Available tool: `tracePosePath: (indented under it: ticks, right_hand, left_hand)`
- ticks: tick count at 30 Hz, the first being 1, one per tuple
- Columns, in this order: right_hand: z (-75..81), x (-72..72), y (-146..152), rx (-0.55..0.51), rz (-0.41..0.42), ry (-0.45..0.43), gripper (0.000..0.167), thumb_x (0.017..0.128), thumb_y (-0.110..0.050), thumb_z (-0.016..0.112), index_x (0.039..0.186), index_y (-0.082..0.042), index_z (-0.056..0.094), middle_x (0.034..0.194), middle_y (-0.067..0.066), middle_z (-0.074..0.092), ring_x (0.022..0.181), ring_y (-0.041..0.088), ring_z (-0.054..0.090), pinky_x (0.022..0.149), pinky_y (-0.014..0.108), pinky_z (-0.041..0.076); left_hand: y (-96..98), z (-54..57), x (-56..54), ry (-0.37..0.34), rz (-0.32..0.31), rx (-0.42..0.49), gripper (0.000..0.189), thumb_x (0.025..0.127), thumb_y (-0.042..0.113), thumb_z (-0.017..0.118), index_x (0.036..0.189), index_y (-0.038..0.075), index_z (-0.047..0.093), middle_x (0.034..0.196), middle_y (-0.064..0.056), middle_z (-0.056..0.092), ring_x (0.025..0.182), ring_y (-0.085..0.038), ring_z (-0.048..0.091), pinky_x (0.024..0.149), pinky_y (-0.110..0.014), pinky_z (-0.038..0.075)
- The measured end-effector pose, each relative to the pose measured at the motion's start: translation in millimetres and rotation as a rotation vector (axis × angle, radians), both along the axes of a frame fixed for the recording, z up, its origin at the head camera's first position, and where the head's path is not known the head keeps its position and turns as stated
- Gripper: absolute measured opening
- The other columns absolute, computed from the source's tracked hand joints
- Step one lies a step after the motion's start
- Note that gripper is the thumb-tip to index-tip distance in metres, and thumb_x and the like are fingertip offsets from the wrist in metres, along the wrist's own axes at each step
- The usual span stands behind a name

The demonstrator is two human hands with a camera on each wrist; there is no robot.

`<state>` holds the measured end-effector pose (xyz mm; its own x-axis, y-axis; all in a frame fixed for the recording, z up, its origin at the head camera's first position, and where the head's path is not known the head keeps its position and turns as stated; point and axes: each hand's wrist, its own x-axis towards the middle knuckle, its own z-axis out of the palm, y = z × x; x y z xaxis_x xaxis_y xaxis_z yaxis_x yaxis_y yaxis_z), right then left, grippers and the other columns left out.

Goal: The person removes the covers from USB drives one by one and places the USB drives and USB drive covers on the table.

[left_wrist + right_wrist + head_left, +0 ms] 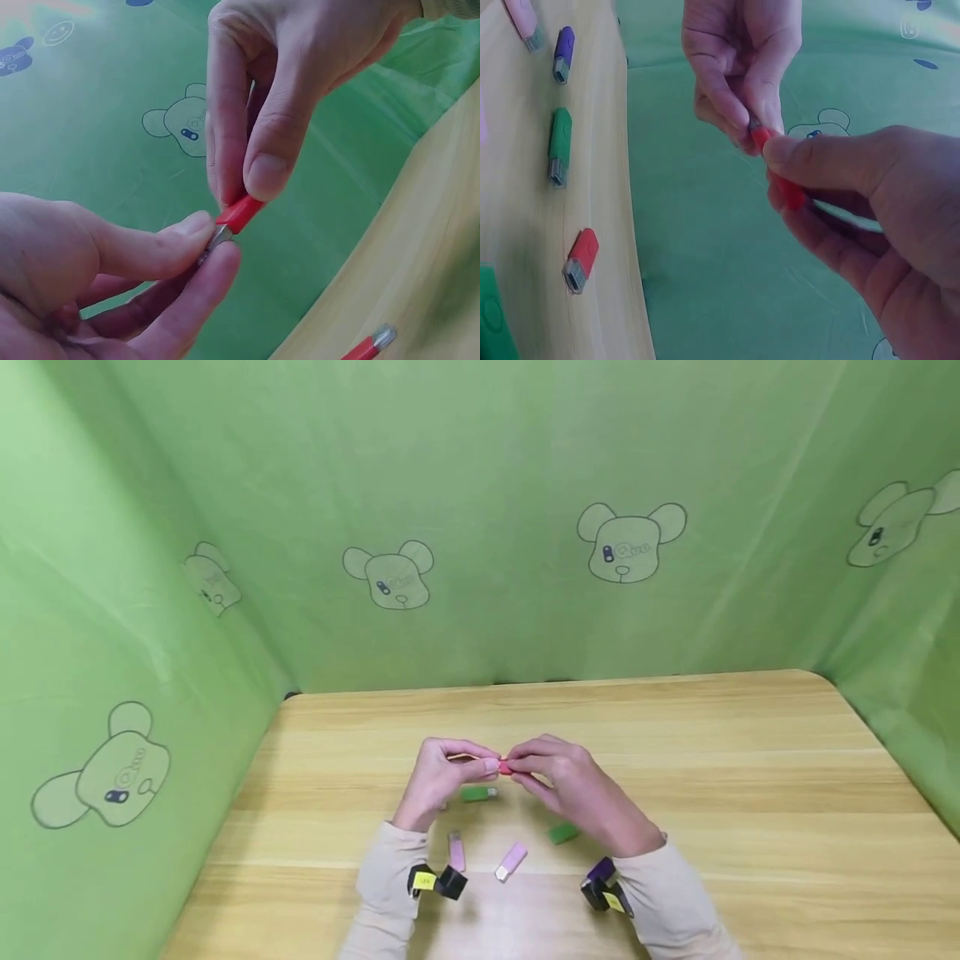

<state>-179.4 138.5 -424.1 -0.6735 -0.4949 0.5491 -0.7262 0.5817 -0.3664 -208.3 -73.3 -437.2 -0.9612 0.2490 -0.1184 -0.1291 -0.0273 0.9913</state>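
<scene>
Above the table, both hands meet at a red USB flash drive (506, 767). My left hand (437, 781) pinches its metal end between thumb and finger. At the other end, the red body is gripped by the thumb and fingers of my right hand (573, 785). The left wrist view shows the drive's silver connector (220, 237) at the left thumb tip, partly covered by the fingers. Seen from the right wrist, the red body (789, 191) slants under the right thumb.
Several USB drives lie on the wooden table (750, 777): a green one (477, 794), another green one (562, 833), two lilac ones (512, 862), a purple one (602, 869) and a second red one (585, 251). Green printed cloth (495, 443) walls the table's back and sides.
</scene>
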Motion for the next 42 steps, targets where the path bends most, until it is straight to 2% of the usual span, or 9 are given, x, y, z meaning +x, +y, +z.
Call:
tracePosePath:
  ticks: [6, 8, 12, 15, 22, 28, 32, 38, 42]
  right_hand:
    - [3.0, -2.7, 17, -0.041, -0.135, -0.046, 0.02, 0.079, -0.006, 0.079, 0.098, -0.008, 0.076, 0.103, 0.005, 0.074, 0.096, 0.018, 0.071, 0.081, 0.025, 0.06]
    - [0.5, -6.9, 24, -0.068, -0.167, -0.054, 0.018, 0.08, -0.006, 0.078, 0.098, -0.007, 0.076, 0.103, 0.007, 0.074, 0.095, 0.02, 0.071, 0.081, 0.027, 0.06]
    - [-10.8, -17.3, 33, -0.087, -0.243, -0.096, 0.017, 0.083, -0.004, 0.075, 0.1, -0.005, 0.074, 0.103, 0.009, 0.074, 0.093, 0.023, 0.072, 0.079, 0.031, 0.061]
    - [-22.0, -25.5, 36, -0.096, -0.297, -0.151, 0.018, 0.083, -0.002, 0.073, 0.101, -0.004, 0.072, 0.101, 0.01, 0.074, 0.088, 0.023, 0.072, 0.076, 0.032, 0.062]
    - [-56.9, -42.7, 33, -0.144, -0.446, -0.256, 0.018, 0.083, -0.007, 0.075, 0.1, -0.001, 0.072, 0.096, 0.015, 0.074, 0.084, 0.025, 0.071, 0.073, 0.035, 0.062]
    - [-76.8, -48.4, 27, -0.17, -0.577, -0.339, 0.013, 0.084, -0.008, 0.075, 0.096, -0.002, 0.075, 0.095, 0.016, 0.075, 0.087, 0.029, 0.072, 0.075, 0.041, 0.061]
    - [-84.9, -50.5, 21, -0.15, -0.614, -0.372, 0.013, 0.085, -0.009, 0.074, 0.096, -0.002, 0.076, 0.094, 0.016, 0.075, 0.088, 0.029, 0.071, 0.077, 0.043, 0.061]
    - [-87.7, -52.4, 18, -0.133, -0.641, -0.417, 0.016, 0.084, -0.009, 0.075, 0.098, -0.001, 0.075, 0.095, 0.016, 0.074, 0.089, 0.03, 0.071, 0.078, 0.043, 0.061]
    - [-85.8, -52.0, 17, -0.138, -0.627, -0.457, 0.018, 0.083, -0.01, 0.077, 0.099, -0.001, 0.074, 0.097, 0.017, 0.074, 0.091, 0.031, 0.07, 0.079, 0.043, 0.061]
  left_hand:
    - [-22.0, -0.2, -5.1, 0.024, 0.191, -0.004, 0.02, 0.079, 0.0, 0.076, 0.097, -0.008, 0.072, 0.095, -0.021, 0.074, 0.079, -0.022, 0.074, 0.08, -0.034, 0.061]
    - [-25.3, -1.2, -6.5, 0.03, 0.217, 0.019, 0.02, 0.08, 0.0, 0.076, 0.098, -0.008, 0.072, 0.097, -0.022, 0.074, 0.083, -0.025, 0.074, 0.081, -0.034, 0.061]
    - [-22.6, -5.4, -9.5, 0.037, 0.166, 0.015, 0.022, 0.082, 0.0, 0.074, 0.102, -0.008, 0.071, 0.103, -0.023, 0.072, 0.092, -0.032, 0.073, 0.084, -0.034, 0.06]
    - [-17.2, -10.4, -12.0, 0.047, 0.131, -0.014, 0.022, 0.082, -0.001, 0.074, 0.103, -0.006, 0.071, 0.107, -0.023, 0.072, 0.094, -0.031, 0.073, 0.085, -0.032, 0.06]
    - [-11.8, -19.4, -15.4, 0.06, 0.131, -0.069, 0.021, 0.082, -0.002, 0.073, 0.103, -0.003, 0.072, 0.108, -0.019, 0.071, 0.09, -0.023, 0.073, 0.084, -0.029, 0.06]
    - [-10.4, -24.8, -16.7, 0.08, 0.134, -0.1, 0.021, 0.081, -0.002, 0.073, 0.102, -0.005, 0.071, 0.11, -0.021, 0.07, 0.092, -0.026, 0.073, 0.084, -0.029, 0.06]
    - [-9.6, -28.9, -17.5, 0.084, 0.136, -0.146, 0.021, 0.08, -0.001, 0.074, 0.102, -0.004, 0.072, 0.11, -0.021, 0.069, 0.094, -0.027, 0.072, 0.084, -0.028, 0.06]
    - [-4.1, -33.6, -20.7, 0.129, 0.095, -0.194, 0.019, 0.083, -0.003, 0.071, 0.102, -0.003, 0.072, 0.112, -0.021, 0.07, 0.102, -0.033, 0.067, 0.088, -0.031, 0.058]
    - [0.4, -36.0, -21.9, 0.127, 0.078, -0.218, 0.018, 0.083, -0.003, 0.071, 0.1, -0.001, 0.074, 0.11, -0.019, 0.071, 0.098, -0.028, 0.068, 0.085, -0.027, 0.058]
